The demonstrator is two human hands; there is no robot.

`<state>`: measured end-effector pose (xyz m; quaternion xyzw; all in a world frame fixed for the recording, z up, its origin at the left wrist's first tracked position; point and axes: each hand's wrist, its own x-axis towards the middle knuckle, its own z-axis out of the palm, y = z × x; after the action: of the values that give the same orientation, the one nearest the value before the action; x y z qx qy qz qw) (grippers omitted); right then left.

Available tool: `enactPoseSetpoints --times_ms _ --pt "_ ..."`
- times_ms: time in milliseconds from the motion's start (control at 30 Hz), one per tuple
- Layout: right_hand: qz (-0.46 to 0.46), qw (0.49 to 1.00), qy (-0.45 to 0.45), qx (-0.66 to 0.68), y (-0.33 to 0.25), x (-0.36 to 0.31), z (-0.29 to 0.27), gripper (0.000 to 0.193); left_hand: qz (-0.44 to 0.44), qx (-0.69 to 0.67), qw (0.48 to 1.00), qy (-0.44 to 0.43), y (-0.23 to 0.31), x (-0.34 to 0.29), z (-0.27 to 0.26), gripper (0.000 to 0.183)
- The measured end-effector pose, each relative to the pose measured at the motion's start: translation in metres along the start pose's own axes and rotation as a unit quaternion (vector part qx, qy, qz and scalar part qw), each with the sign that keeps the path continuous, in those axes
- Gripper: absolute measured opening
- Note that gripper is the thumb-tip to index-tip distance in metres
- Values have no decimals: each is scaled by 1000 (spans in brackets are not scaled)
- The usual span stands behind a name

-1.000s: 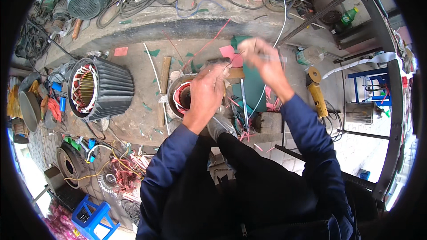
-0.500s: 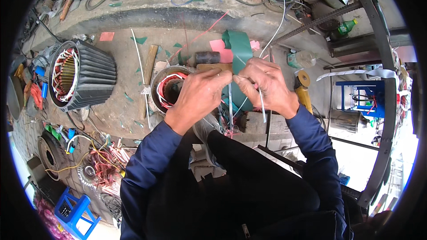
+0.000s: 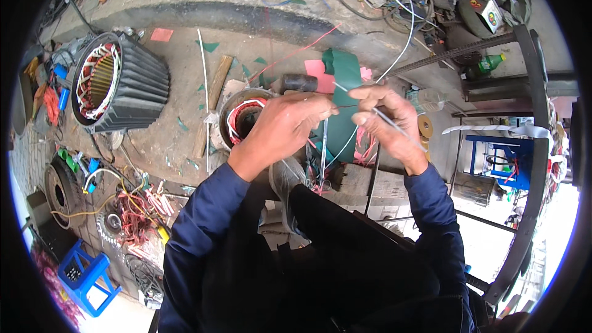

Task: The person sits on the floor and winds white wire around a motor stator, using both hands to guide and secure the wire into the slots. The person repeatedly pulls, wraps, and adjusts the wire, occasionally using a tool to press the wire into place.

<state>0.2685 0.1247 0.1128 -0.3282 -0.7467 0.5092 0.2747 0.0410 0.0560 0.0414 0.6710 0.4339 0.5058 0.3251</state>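
Hands have just parted: I see left hand (image 3: 285,121) pinching dark wire (image 3: 348,106), right hand (image 3: 394,111) gripping pale tube-like strand (image 3: 393,124); wire between shows, likely easier to work.

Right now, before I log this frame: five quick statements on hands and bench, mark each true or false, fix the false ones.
1. The right hand holds a thin pale rod. True.
2. The left hand is gripping the green bottle. False: its fingertips pinch a thin dark wire; the bottle is at upper right, apart from both hands.
3. A wooden stick lies between the big ribbed casing and the small casing. True.
4. The big ribbed casing is to the right of both hands. False: it is to their left.
5. A blue stool stands at lower left. True.
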Motion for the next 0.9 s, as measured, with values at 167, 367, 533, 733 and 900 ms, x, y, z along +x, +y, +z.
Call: enactPoseSetpoints --times_ms 167,367,533,733,900 --pt "-122 978 -74 -155 3 9 8 11 57 27 996 -59 -5 3 -5 3" --pt "-105 990 -19 -94 -9 -7 -5 3 67 4 997 -47 -6 2 -5 8" --pt "-62 988 141 19 -18 -13 -22 3 17 -24 999 -32 -5 3 -8 22" --pt "-160 974 20 -157 5 7 20 10 42 12 999 -20 -5 3 -8 18" --pt "-166 956 49 -237 -5 5 28 9 35 28 999 7 -2 2 0 13"
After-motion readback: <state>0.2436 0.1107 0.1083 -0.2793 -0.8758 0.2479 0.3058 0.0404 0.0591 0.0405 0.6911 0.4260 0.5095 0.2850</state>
